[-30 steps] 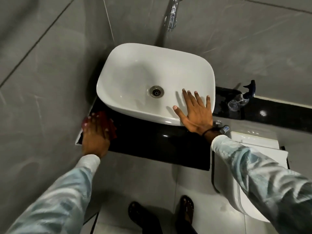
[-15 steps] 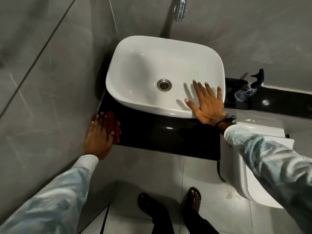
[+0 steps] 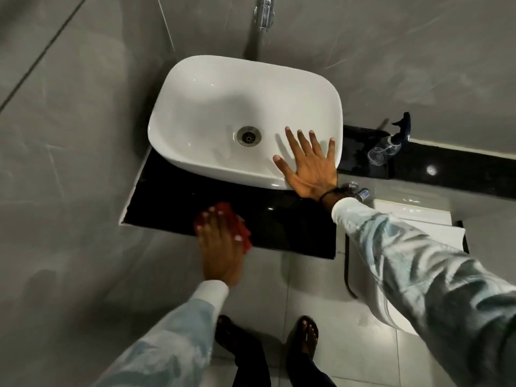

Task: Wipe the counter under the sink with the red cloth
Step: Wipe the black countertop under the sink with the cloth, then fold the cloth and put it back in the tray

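A glossy black counter point(image 3: 282, 224) carries a white basin point(image 3: 223, 107) with a metal drain. My left hand point(image 3: 219, 247) lies flat on the red cloth point(image 3: 243, 230) and presses it onto the counter's front edge, left of the middle. Most of the cloth is hidden under the fingers. My right hand point(image 3: 310, 166) rests with spread fingers on the basin's front right rim and holds nothing.
A chrome tap point(image 3: 264, 12) sticks out of the grey wall above the basin. A clear spray bottle point(image 3: 389, 145) lies on the black ledge to the right. A white toilet point(image 3: 391, 247) stands below the ledge. My feet point(image 3: 307, 336) are on the tiled floor.
My left hand has slid the red cloth to the right along the counter's front, away from the left corner. The right hand stays on the basin rim.
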